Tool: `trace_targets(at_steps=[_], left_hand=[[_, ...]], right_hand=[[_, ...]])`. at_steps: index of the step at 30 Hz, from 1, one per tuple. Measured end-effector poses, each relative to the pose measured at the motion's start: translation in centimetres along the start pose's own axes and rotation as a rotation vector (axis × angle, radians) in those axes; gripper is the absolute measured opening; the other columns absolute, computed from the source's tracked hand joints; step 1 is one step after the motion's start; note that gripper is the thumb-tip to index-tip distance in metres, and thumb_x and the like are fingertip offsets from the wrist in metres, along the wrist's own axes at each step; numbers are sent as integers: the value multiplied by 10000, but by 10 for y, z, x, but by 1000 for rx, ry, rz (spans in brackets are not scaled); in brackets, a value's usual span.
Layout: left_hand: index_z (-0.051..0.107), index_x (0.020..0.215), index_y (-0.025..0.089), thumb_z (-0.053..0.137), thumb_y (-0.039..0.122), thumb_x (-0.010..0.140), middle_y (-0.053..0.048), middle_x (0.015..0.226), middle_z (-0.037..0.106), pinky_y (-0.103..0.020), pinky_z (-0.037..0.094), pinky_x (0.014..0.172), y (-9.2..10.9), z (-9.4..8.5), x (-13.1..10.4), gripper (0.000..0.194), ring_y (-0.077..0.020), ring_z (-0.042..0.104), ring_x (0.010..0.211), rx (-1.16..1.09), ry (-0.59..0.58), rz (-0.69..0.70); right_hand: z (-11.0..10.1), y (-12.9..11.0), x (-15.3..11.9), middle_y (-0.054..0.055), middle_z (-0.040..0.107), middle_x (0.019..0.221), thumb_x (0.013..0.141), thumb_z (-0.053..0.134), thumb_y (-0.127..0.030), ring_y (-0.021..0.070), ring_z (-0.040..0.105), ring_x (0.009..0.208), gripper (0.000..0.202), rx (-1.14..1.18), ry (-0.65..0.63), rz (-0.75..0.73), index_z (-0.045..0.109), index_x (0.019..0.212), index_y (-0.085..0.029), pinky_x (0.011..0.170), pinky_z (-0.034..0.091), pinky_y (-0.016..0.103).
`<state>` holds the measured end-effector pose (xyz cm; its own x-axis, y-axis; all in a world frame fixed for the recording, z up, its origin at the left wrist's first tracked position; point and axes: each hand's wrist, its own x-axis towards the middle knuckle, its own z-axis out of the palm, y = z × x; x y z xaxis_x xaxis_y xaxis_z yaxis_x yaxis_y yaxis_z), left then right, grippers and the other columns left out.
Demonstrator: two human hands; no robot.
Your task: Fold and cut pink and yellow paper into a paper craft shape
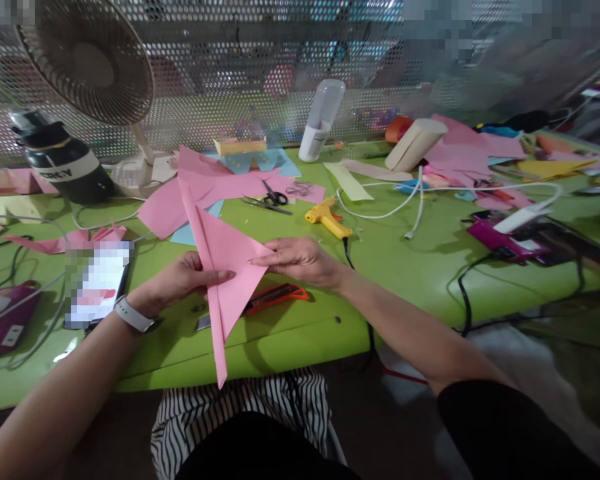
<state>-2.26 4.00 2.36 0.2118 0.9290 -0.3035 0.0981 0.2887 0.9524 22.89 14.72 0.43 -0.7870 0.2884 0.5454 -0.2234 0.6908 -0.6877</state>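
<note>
A pink sheet of paper [231, 252], folded or rolled along its left edge into a long narrow strip, is held up over the front of the green table. My left hand [186, 277] is closed on the strip, with the thumb lying across the front. At the paper's right corner, my right hand [297, 259] pinches it between thumb and fingers. Partly hidden behind the paper lies an orange-and-black box cutter [279, 297]. Beyond my right hand rests a yellow hot glue gun [330, 217], its black cord running toward the front edge.
Black scissors [274, 195] lie near pink paper pieces [220, 179]. A phone [100, 283] sits left of my wrist. A fan [90, 63] and a dark bottle [63, 160] stand at back left. Power strips [510, 240] and white cables are on the right of the green table [395, 293].
</note>
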Motion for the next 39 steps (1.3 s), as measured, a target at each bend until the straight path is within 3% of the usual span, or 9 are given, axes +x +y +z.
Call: trace_targets(at_steps=[7, 16, 22, 30, 39], left_hand=[[707, 686, 118, 836, 384, 709, -11, 594, 619, -193, 380, 458, 4, 4, -3, 297, -73, 486, 502, -7, -7, -15], [765, 818, 128, 816, 314, 751, -45, 665, 685, -235, 483, 521, 1, 1, -4, 205, -120, 590, 565, -82, -30, 21], [786, 870, 135, 833, 294, 738, -74, 720, 723, -245, 525, 558, -4, -3, -1, 212, -142, 641, 608, -165, -66, 35], [786, 871, 139, 830, 300, 741, -76, 760, 732, -241, 525, 575, -7, -4, 0, 212, -129, 634, 607, -131, -97, -27], [773, 844, 135, 827, 322, 737, -55, 712, 705, -239, 507, 544, -3, 0, -1, 222, -125, 608, 587, -99, -79, -41]], right_hand=[[0, -3, 2, 15, 773, 1032, 840, 724, -132, 106, 711, 935, 318, 94, 131, -52, 743, 1101, -312, 856, 580, 237], [-5, -9, 3, 27, 777, 984, 823, 750, -169, 101, 706, 892, 270, 172, 61, 0, 757, 1065, -289, 797, 582, 212], [-8, -12, 4, 42, 733, 1178, 765, 798, -177, 131, 683, 1033, 496, 74, 75, -14, 676, 1232, -291, 925, 570, 297], [-7, -7, 1, 23, 779, 1014, 811, 758, -167, 104, 722, 912, 299, 168, 48, 4, 749, 1080, -298, 853, 586, 225], [-10, -9, 1, 39, 758, 1082, 833, 736, -156, 108, 709, 951, 293, 116, 57, -36, 743, 1096, -286, 870, 587, 229]])
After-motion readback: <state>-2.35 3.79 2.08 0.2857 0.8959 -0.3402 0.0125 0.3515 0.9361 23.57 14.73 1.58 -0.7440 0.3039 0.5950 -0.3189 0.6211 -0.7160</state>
